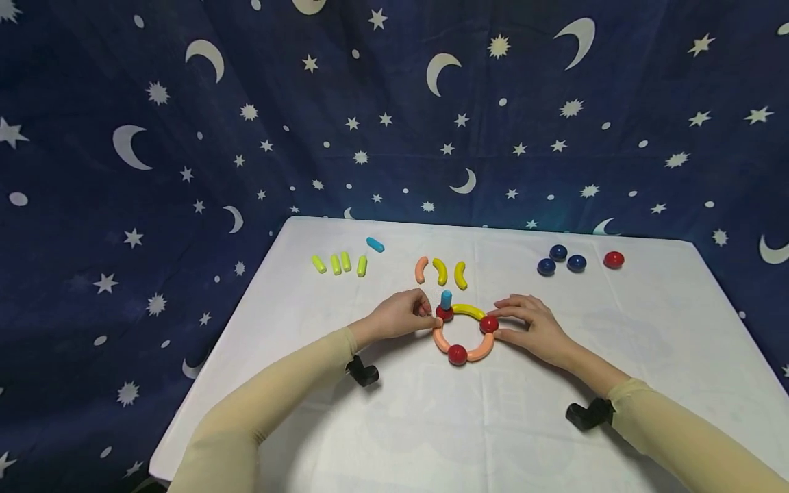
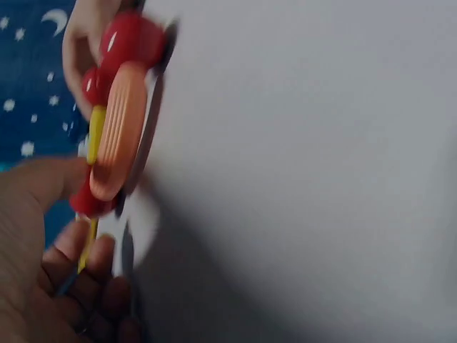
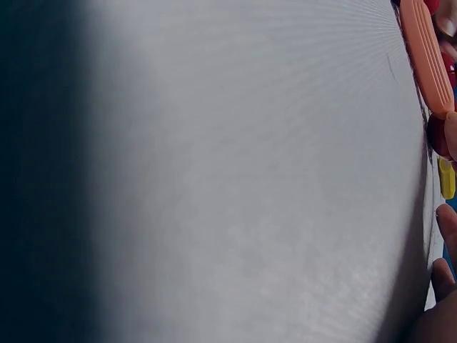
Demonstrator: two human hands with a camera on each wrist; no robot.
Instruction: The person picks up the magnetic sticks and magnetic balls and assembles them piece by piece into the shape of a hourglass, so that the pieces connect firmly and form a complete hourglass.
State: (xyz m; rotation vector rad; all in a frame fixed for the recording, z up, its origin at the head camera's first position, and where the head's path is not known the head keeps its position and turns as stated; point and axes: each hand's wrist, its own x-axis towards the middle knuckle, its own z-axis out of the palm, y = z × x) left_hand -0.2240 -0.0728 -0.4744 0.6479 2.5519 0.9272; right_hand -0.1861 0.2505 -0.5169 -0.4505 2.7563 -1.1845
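A ring of curved sticks and red balls lies on the white table [image 1: 394, 424]. It has a yellow curved stick [image 1: 468, 311] at the back and two orange curved sticks [image 1: 481, 350] in front. A short blue stick [image 1: 446, 298] stands upright on the left red ball [image 1: 444, 315]. My left hand [image 1: 401, 315] holds that ball between thumb and fingers; in the left wrist view the thumb lies against the red ball [image 2: 87, 199]. My right hand [image 1: 537, 329] pinches the right red ball [image 1: 489, 324] with thumb and forefinger. The front red ball [image 1: 457, 355] is untouched.
Behind the ring lie a loose orange curved stick [image 1: 421, 270] and two yellow curved sticks [image 1: 440, 272]. Several green sticks [image 1: 335, 264] and a blue stick [image 1: 374, 244] are at back left. Dark blue balls [image 1: 558, 253] and a red ball [image 1: 614, 260] sit back right.
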